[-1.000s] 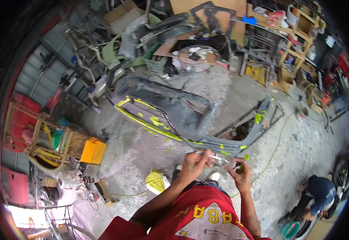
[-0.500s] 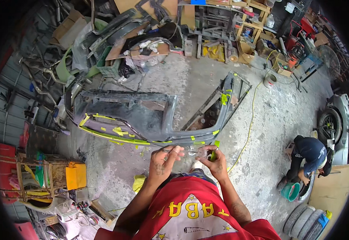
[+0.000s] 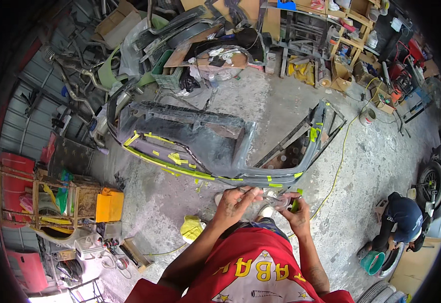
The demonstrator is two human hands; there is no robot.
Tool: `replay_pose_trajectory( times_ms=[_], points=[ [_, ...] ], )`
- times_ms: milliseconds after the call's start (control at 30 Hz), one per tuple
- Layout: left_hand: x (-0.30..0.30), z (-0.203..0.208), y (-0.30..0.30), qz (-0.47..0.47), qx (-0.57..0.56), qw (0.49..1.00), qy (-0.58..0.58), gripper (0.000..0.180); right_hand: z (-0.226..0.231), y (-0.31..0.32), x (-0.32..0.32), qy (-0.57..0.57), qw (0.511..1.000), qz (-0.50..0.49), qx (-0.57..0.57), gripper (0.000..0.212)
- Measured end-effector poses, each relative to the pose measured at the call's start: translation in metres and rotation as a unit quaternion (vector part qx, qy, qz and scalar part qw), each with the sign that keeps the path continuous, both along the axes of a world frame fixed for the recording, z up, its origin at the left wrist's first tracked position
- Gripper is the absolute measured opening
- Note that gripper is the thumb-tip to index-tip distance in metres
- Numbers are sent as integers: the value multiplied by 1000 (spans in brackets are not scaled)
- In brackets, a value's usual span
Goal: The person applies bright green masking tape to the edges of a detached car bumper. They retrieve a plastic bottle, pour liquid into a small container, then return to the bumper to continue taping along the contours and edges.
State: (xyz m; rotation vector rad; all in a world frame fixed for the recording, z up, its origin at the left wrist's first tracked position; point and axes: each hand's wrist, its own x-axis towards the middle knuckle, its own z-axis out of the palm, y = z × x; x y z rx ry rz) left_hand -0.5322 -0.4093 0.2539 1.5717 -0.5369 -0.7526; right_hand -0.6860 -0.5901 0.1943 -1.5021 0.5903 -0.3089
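While I watch the left hand from far off: thumb and fingers are pinched together on a slim pale thing, too blurred for me to name
Right hand: gripping as well, fingertips curled at a small clear rounded thing, and there's a yellow-green strip right by those fingers
Between the hands: the slim one reaches across toward the clear one; whether they touch, I can't tell
Bumper: big, dark grey, stretched out just beyond both hands, yellow-green tape along its near edge
Floor: grey and scuffed, a yellow bag near the left forearm, a yellow cord snaking off to the right
Far right: I've got a co-worker bent low beside a green basin
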Motion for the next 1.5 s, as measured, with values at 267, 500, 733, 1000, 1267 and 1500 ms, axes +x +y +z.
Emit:
replay_pose_trajectory(
  times_ms=[267,500,733,1000,1267,1500],
  points=[
    [3,4,8,-1,12,999,39,33,-2,0,3,-11,1000,14,22,43],
    [2,9,5,-2,0,1000,-26,33,10,-2,0,20,999,32,1,41],
    [0,11,4,-25,55,998,-28,33,2,0,-8,15,999,29,-12,43],
    [-4,5,4,6,30,999,18,38,-5,-1,-13,17,999,30,12,44],
    [-3,7,3,-6,46,998,40,39,-8,-3,-10,-16,999,35,3,43],
    [-4,7,-1,26,34,998,56,36,-7,-3,-7,-3,999,30,19,45]
  ],
)
